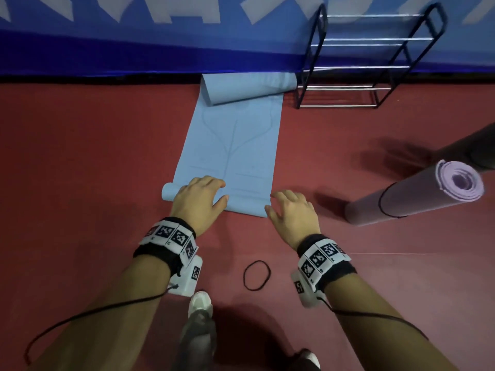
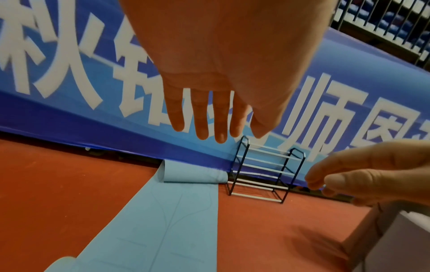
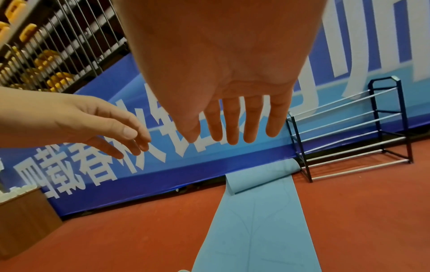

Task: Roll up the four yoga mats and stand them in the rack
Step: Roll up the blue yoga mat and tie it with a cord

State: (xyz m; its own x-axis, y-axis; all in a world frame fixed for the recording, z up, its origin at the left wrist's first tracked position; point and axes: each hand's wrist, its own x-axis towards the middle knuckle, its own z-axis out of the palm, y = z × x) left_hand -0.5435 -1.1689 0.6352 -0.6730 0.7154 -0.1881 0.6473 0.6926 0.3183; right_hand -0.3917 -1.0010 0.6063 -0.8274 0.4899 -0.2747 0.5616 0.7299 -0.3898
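A light blue yoga mat [image 1: 230,145] lies flat on the red floor, its far end curled up against the blue banner and its near end turned into a small roll [image 1: 168,192]. My left hand [image 1: 199,195] hovers over that near roll with straight, spread fingers [image 2: 202,119]. At the mat's near right corner my right hand [image 1: 290,210] is open too, fingers [image 3: 232,125] straight. A rolled purple mat [image 1: 412,195] with a black band lies at the right. The black metal rack [image 1: 369,57] stands by the banner and holds nothing.
A loose black elastic band [image 1: 256,275] lies on the floor between my wrists. My shoe [image 1: 199,303] is just behind it. A dark rolled mat [image 1: 476,148] shows at the right edge. A wooden box [image 3: 23,220] stands far left by the banner [image 1: 160,36].
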